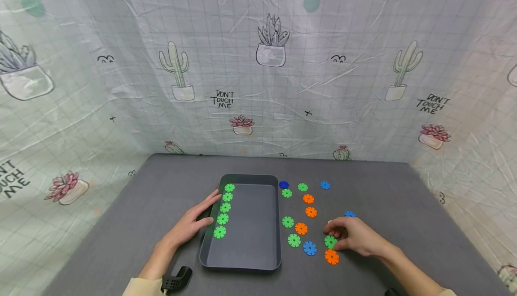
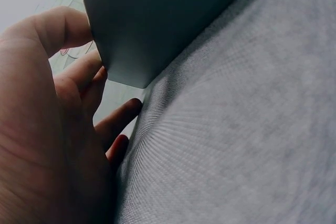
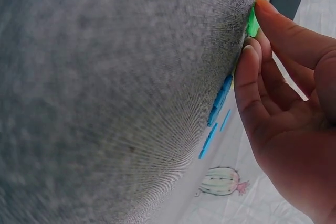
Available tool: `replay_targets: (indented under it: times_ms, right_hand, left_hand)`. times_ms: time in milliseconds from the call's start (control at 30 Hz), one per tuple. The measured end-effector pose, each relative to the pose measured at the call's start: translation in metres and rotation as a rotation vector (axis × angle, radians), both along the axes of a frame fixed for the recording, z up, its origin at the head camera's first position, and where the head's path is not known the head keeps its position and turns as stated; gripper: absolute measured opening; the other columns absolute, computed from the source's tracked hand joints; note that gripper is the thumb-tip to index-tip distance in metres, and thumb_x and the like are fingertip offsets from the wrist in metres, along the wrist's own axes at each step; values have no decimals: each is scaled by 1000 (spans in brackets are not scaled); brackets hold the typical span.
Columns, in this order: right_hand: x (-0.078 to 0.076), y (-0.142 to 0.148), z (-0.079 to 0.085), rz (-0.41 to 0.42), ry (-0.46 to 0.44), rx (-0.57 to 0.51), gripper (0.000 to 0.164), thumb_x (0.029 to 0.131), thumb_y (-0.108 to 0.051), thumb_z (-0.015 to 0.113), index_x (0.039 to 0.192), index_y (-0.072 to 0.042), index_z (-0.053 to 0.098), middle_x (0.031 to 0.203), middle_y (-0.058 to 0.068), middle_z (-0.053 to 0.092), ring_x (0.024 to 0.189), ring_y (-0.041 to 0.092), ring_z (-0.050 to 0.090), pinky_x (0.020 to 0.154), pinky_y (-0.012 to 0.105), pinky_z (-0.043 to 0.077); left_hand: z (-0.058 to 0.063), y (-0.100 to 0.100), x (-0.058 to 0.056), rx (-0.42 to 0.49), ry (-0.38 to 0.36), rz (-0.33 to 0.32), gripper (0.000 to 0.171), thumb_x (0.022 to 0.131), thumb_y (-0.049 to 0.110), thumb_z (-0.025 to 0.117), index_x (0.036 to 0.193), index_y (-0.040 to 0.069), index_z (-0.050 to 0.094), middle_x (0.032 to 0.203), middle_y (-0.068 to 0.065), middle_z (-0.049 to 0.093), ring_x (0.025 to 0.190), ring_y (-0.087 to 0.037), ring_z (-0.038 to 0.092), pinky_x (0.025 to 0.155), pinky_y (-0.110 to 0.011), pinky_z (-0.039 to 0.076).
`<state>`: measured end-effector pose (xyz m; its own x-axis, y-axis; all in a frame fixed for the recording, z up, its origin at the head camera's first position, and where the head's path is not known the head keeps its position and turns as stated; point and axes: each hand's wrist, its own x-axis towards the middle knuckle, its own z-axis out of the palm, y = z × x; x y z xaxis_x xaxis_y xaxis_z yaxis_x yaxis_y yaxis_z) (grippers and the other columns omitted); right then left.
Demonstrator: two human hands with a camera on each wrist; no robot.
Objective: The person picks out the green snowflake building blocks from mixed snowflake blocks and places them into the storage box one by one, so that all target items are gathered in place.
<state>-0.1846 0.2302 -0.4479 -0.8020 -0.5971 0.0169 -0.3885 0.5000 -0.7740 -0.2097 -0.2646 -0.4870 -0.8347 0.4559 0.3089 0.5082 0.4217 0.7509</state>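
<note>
A dark grey rectangular tray point(image 1: 246, 267) lies on the table, with several green notched discs point(image 1: 225, 207) in a column along its left inner side. My left hand point(image 1: 186, 225) rests against the tray's left rim, fingers extended; in the left wrist view its thumb and fingertips touch the tray's wall point(image 2: 157, 24). To the right, my right hand point(image 1: 357, 237) pinches a green notched disc point(image 1: 330, 242) between thumb and fingers. The right wrist view shows that green disc point(image 3: 252, 23) edge-on at the fingertips. Just in front of it lies an orange disc point(image 1: 332, 257).
Between tray and right hand lie loose green, orange and blue discs, among them a light blue one point(image 1: 309, 248), an orange one point(image 1: 301, 228) and a dark blue one point(image 1: 284, 185). Another blue disc point(image 1: 350, 214) sits partly behind the right hand. A printed curtain point(image 1: 266, 85) surrounds the table.
</note>
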Motion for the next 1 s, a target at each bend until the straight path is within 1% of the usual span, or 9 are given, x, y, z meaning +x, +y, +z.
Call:
replay_targets:
  times_ms: [233, 367, 533, 733, 833, 1000]
  right_hand:
    - [-2, -2, 2, 14, 77, 40, 28, 78, -2, 84, 104, -7, 74, 96, -3, 64, 81, 11, 58, 71, 27, 53]
    - [-3, -2, 2, 18, 81, 41, 26, 79, -1, 84, 102, -8, 75, 95, -4, 64, 79, 10, 58, 70, 27, 53]
    - [-4, -2, 3, 11, 55, 35, 23, 81, -2, 83, 101, -9, 75, 92, -5, 68, 77, 8, 59, 69, 27, 53]
    - [-4, 1, 4, 7, -7, 0, 17, 88, -5, 77, 105, -8, 76, 96, -1, 72, 77, 10, 62, 69, 27, 53]
    - [-5, 4, 5, 3, -34, -12, 17, 91, -7, 74, 108, -6, 76, 99, 1, 72, 80, 10, 64, 70, 27, 54]
    - [-8, 9, 4, -20, -83, -33, 20, 94, -7, 70, 112, 1, 73, 98, 5, 71, 74, 11, 61, 65, 27, 52]
  left_hand:
    - [0, -2, 0, -17, 5, 24, 59, 101, 16, 60, 155, 5, 40, 165, -11, 24, 149, -39, 21, 108, -72, 21]
    - [2, -2, 1, -11, 6, 27, 59, 101, 15, 60, 155, 5, 40, 165, -10, 25, 149, -40, 21, 108, -72, 21]
    - [4, -2, 2, -4, 9, 21, 59, 100, 14, 60, 155, 5, 40, 165, -12, 25, 148, -41, 22, 107, -72, 21]
    - [5, -2, 1, -9, 8, 22, 59, 100, 15, 60, 155, 6, 40, 165, -11, 25, 148, -41, 22, 108, -72, 21]
    - [5, -1, 1, -11, 10, 20, 59, 100, 15, 60, 155, 6, 40, 165, -10, 25, 148, -41, 22, 108, -72, 21]
    - [5, 1, 1, -9, 4, 17, 59, 100, 14, 60, 155, 6, 40, 165, -10, 25, 148, -41, 22, 108, -72, 22]
